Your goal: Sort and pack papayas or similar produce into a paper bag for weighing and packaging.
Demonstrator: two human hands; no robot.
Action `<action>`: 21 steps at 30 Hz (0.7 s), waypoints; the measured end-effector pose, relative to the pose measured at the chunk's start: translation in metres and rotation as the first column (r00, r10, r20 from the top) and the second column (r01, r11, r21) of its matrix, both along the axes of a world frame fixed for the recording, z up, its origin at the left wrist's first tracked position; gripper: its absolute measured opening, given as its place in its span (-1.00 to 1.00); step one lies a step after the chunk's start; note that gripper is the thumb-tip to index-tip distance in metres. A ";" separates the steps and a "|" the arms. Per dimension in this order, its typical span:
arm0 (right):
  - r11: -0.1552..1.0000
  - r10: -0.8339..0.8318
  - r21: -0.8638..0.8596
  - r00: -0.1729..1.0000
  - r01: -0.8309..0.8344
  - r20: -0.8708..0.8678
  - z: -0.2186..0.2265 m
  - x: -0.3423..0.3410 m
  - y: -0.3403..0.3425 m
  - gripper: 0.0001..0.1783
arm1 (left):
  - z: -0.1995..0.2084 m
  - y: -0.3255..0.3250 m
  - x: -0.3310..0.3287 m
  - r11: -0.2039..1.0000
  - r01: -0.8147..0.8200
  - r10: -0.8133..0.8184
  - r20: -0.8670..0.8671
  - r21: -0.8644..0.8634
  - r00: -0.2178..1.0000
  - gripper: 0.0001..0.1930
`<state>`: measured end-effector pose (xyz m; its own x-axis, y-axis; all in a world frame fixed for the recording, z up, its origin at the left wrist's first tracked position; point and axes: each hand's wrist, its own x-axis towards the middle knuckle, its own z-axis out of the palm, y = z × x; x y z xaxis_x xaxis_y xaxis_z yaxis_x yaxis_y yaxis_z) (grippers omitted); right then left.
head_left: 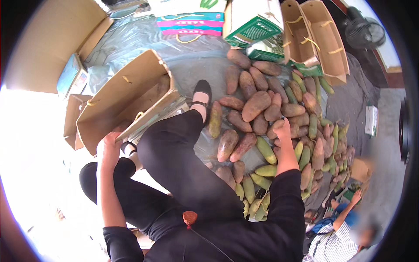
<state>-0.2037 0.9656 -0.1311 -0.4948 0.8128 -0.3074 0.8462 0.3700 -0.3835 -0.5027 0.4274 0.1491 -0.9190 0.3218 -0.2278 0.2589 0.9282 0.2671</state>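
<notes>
My left hand (108,149) pinches the near rim of an open cardboard carrying box (124,102), which leans by my feet with yellow cord handles. A brown gourd-like fruit (163,85) shows inside it; the rest of its inside is mostly shadowed. To the right, my right hand (283,129) is closed around one end of a reddish-brown, gourd-like fruit (273,130) in a large pile. Many fruits of this long, rounded shape lie around it, some brown, others green (266,150).
Brown open boxes (325,41) with cord handles stand at the far right, beside white-and-green boxes (253,22) and a pink-and-blue one (190,24). A black fan (364,30) stands behind. Plastic sheeting (192,59) covers the floor. Another person (336,240) sits at the lower right.
</notes>
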 end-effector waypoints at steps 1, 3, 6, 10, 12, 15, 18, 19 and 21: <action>1.000 0.000 0.012 1.000 0.000 0.012 -0.003 -0.008 -0.004 -0.16 | 0.001 -0.006 0.000 1.000 -0.001 0.001 -0.018 0.013 1.000 -0.81; 0.999 0.001 0.053 1.000 -0.001 0.008 -0.008 -0.008 -0.001 -0.28 | 0.009 0.005 -0.001 0.999 -0.033 0.033 0.017 -0.025 0.999 -0.81; 0.989 0.031 0.146 0.989 -0.009 -0.146 -0.013 0.008 -0.016 -0.34 | 0.003 -0.003 -0.003 0.998 0.039 -0.039 -0.001 -0.052 0.999 -0.82; 0.990 -0.042 0.120 0.972 0.071 -0.231 -0.003 0.014 -0.041 -0.29 | -0.005 -0.015 -0.005 0.996 0.068 -0.069 -0.015 -0.057 0.997 -0.79; 0.981 -0.117 0.128 0.972 0.144 -0.202 0.001 0.026 -0.054 -0.26 | -0.007 -0.018 -0.003 0.997 0.054 -0.055 -0.005 -0.049 0.998 -0.77; 0.951 -0.091 0.270 0.973 0.148 -0.213 0.010 0.032 -0.070 -0.28 | -0.009 -0.016 -0.003 0.998 0.059 -0.059 0.002 -0.037 0.998 -0.74; 0.920 -0.363 0.067 0.903 0.387 -0.229 0.040 0.027 -0.081 -0.28 | -0.004 -0.017 -0.003 0.996 0.087 -0.087 -0.011 -0.032 0.996 -0.71; 0.941 -0.323 -0.052 0.844 0.334 -0.428 0.046 0.031 -0.076 -0.27 | -0.006 -0.011 -0.006 0.993 0.115 -0.115 -0.023 -0.017 0.993 -0.71; 0.919 -0.388 -0.309 0.695 0.245 -0.605 0.087 0.013 -0.091 -0.24 | -0.007 -0.018 -0.004 0.994 0.085 -0.086 -0.012 -0.076 0.996 -0.71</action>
